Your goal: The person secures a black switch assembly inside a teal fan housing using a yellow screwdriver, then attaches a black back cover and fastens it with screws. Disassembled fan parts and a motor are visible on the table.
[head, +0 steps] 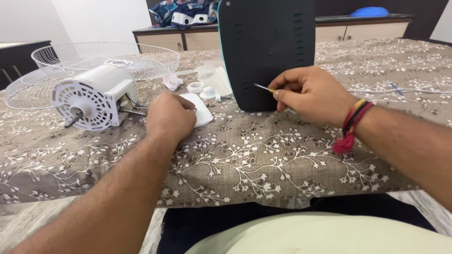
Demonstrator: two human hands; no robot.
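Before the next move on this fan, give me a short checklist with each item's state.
1. Right hand grips the thin tool: ok.
2. Tool tip meets the dark slotted panel: cannot tell, too small to see.
3. Panel stands upright on the table: ok.
4. Left hand rests on the white plate: ok.
5. White motor lies apart from both hands: ok.
6. Small white caps sit away from the table edge: ok.

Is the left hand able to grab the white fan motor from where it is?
Probably yes. The left hand rests on a white plastic piece, close beside the fan motor, and only bare patterned cloth seems to lie between them.
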